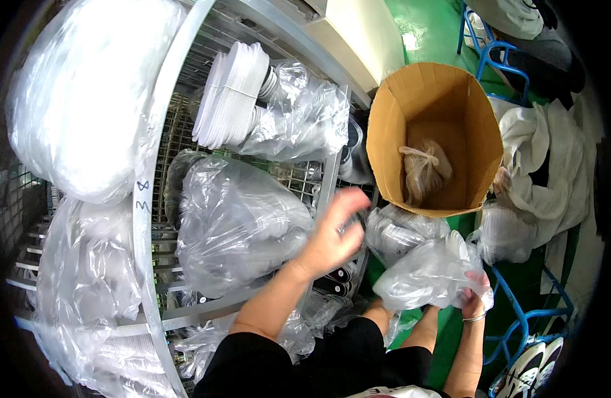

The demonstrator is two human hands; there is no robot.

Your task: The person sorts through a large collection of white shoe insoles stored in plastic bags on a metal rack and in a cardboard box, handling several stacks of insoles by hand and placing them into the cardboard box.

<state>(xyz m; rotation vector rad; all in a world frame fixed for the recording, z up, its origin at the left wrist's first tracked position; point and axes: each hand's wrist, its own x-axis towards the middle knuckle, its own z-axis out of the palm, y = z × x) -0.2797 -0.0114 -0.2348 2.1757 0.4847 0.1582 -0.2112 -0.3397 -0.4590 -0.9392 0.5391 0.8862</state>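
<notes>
My left hand (pixel 333 233) is raised at the front edge of the metal rack. Its fingers are spread and slightly smeared by motion, with nothing visible in them. To the right, my right hand (pixel 476 292) grips the side of a clear plastic bag (pixel 425 275) over my knees. White, flat pieces like shoe soles show through this bag. Just behind it sits another clear bag of soles (pixel 402 232). Beyond both stands an open cardboard box (pixel 385 139), holding a small tied plastic bag (pixel 426 169) whose contents I cannot make out.
The wire rack (pixel 161 119) on my left carries several plastic bags and a tied stack of white soles (pixel 236 89). White sacks (pixel 551 166) lie right of the box. Blue metal stool frames (pixel 518 312) stand on the green floor, near black-and-white shoes (pixel 532 368) at lower right.
</notes>
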